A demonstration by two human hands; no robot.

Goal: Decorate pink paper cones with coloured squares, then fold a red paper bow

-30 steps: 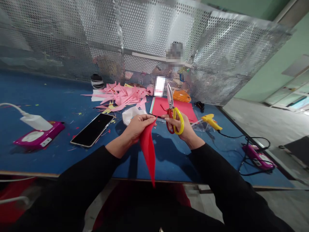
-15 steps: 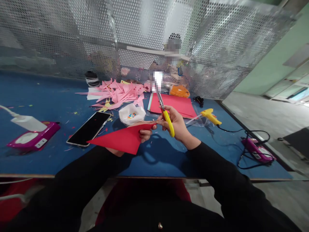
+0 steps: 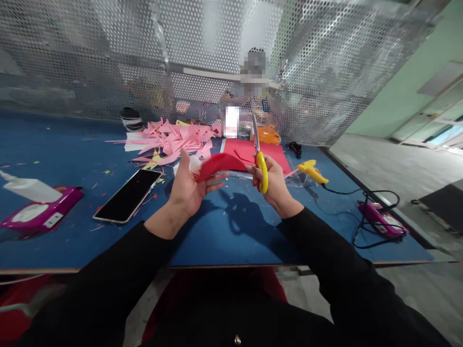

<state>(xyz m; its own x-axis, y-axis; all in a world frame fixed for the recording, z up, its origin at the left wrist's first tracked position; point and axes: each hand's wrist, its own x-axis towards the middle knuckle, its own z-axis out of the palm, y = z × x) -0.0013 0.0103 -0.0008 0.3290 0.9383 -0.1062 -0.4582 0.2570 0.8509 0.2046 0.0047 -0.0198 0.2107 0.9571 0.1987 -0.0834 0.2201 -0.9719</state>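
Observation:
My left hand (image 3: pixel 190 190) is open, thumb raised and fingers stretched out. A piece of red paper (image 3: pixel 220 165), curved and blurred by motion, spans the space between my two hands. Its left end lies by the left fingers; whether it touches them I cannot tell. My right hand (image 3: pixel 275 185) is closed around the yellow-handled scissors (image 3: pixel 262 173), whose blades point up and away. The paper's right end meets the fingertips of that hand. Behind the hands lies a stack of red paper sheets (image 3: pixel 277 153). A small white bowl (image 3: pixel 195 162) is partly hidden by my left hand.
Pink paper strips (image 3: pixel 177 140) are heaped at the back. A phone (image 3: pixel 128 196) and a purple power strip (image 3: pixel 45 209) lie left. Right are a yellow glue gun (image 3: pixel 311 170) and another purple power strip (image 3: pixel 383 219) with looped black cord. A perforated screen (image 3: pixel 217 43) stands behind.
My left hand has let go of its closed grip on the paper and spread its fingers. The paper has moved up and right. The scissors have swung more upright and slightly right.

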